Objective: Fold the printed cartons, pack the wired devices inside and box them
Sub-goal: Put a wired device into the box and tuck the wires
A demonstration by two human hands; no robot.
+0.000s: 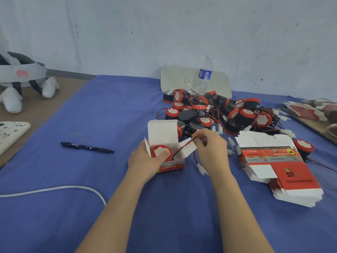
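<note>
— Where do we find the carton?

— Near the middle of the blue cloth (109,110), a little toward its near edge; the carton (162,134) stands upright with its lid flap raised and its side flaps spread; a device (157,150) with a red rim and a white face sits inside it, face up.

— And what do we see of the hands?

— The left hand (145,160) grips the carton from its left side, fingers curled round the wall, thumb pressing on the device's face; the right hand (211,143) is closed in a pinch on the wire (182,147), a red and black pair that runs from inside the carton over its right flap up to the fingertips; a white plug (201,168) lies on the cloth just right of the carton, under the right wrist; whether it belongs to this wire we cannot tell.

— What else do we note on the cloth?

— Beyond the carton, toward the far edge, a pile of devices (218,110) with tangled wires; a water bottle (205,73) stands upright behind the pile, in front of a pale board (173,79) at the wall; right of the hands lies a stack of flat cartons (279,165), printed red and white, with a lone device (303,146) just beside its far right corner; toward the left edge lies a pen (87,147); a white cable (54,188) curves in from the left edge near the near left corner.
</note>
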